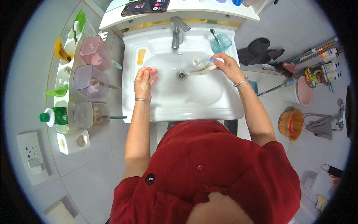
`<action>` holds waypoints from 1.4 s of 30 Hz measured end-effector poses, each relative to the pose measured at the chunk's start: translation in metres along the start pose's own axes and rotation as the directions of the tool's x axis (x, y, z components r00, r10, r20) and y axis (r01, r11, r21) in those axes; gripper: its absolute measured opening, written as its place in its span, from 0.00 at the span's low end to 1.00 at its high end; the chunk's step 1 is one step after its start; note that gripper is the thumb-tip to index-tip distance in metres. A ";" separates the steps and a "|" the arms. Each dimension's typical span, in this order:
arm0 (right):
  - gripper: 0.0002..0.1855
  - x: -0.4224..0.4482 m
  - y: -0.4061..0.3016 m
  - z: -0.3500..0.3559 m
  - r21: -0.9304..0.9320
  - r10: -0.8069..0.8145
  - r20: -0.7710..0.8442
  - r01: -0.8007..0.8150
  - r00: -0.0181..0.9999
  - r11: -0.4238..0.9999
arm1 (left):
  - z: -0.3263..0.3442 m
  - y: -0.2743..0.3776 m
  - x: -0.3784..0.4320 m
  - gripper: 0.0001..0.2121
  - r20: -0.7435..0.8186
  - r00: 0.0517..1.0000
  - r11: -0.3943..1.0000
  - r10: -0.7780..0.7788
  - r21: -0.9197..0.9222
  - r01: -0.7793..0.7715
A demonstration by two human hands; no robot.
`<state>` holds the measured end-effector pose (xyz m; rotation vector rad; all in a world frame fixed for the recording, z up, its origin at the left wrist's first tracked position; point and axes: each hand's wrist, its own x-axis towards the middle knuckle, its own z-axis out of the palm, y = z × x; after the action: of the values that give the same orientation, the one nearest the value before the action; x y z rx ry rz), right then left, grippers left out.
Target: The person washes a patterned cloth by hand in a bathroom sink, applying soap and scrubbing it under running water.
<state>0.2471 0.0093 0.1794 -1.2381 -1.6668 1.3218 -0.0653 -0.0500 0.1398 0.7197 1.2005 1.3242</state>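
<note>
My right hand [228, 67] grips a wet, whitish cloth [205, 66] that has a blue patch near my fingers. It hangs over the right side of the white washbasin [167, 98], its lower end trailing towards the metal drain [181, 75]; what kind of cloth it is, I cannot tell. My left hand [144, 84] hovers over the basin's left side, with loosely bent fingers apart and nothing visible in them. A fleck of suds clings to its back. Behind the drain stands a chrome faucet [177, 32]. A yellow, bone-shaped piece [141, 56], perhaps soap, lies on the left ledge.
A teal cup [222, 43] with a toothbrush occupies the back right corner. Along the left wall runs a rack holding tinted cups [91, 81]. Above the faucet, a phone [145, 7] rests on a white shelf [195, 12]. A wooden bucket [289, 124] is at right.
</note>
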 end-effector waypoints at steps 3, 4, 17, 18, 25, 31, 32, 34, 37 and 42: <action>0.09 -0.002 -0.038 0.011 -0.104 -0.049 0.159 0.066 0.986 0.992 | 0.023 0.011 -0.009 0.10 0.219 0.976 0.978 0.020 0.201 -0.065; 0.09 -0.002 -0.054 0.015 -0.123 -0.067 0.194 0.092 0.979 0.988 | 0.040 0.012 -0.015 0.11 0.309 0.950 0.959 0.035 0.258 -0.120; 0.15 -0.024 -0.109 -0.033 -0.397 -0.113 0.398 0.281 0.910 0.874 | 0.063 0.058 -0.008 0.06 0.429 0.873 0.860 0.231 0.328 -0.390; 0.15 -0.026 -0.104 -0.036 -0.489 -0.060 0.398 0.268 0.915 0.830 | 0.068 0.066 -0.012 0.07 0.479 0.850 0.870 0.219 0.299 -0.392; 0.10 -0.025 -0.088 -0.049 -0.399 -0.124 0.213 0.202 0.969 0.894 | 0.068 0.097 -0.019 0.08 0.451 0.892 0.702 0.013 0.631 -0.330; 0.08 0.000 -0.060 -0.046 -0.477 -0.199 0.101 0.223 0.975 0.850 | 0.065 0.092 -0.008 0.10 0.442 0.893 0.659 0.088 0.646 -0.385; 0.07 -0.004 -0.071 -0.039 -0.351 -0.184 0.051 0.190 0.982 0.917 | 0.063 0.097 -0.009 0.10 0.450 0.892 0.703 0.045 0.620 -0.348; 0.08 -0.001 -0.072 -0.050 -0.408 -0.076 0.133 0.125 0.988 0.904 | 0.061 0.104 -0.004 0.11 0.482 0.875 0.779 -0.043 0.564 -0.273; 0.09 0.009 -0.065 -0.064 -0.510 -0.129 0.100 0.163 0.987 0.845 | 0.065 0.096 0.006 0.15 0.606 0.793 0.562 0.067 0.634 -0.532; 0.12 -0.010 -0.104 -0.021 -0.374 -0.185 0.068 0.197 0.980 0.906 | 0.044 0.043 0.030 0.16 -0.024 0.586 0.372 0.810 0.793 -0.482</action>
<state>0.2417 0.0026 0.2858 -1.2288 -2.0777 0.9298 -0.0431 -0.0036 0.1855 1.7407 1.9634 1.7192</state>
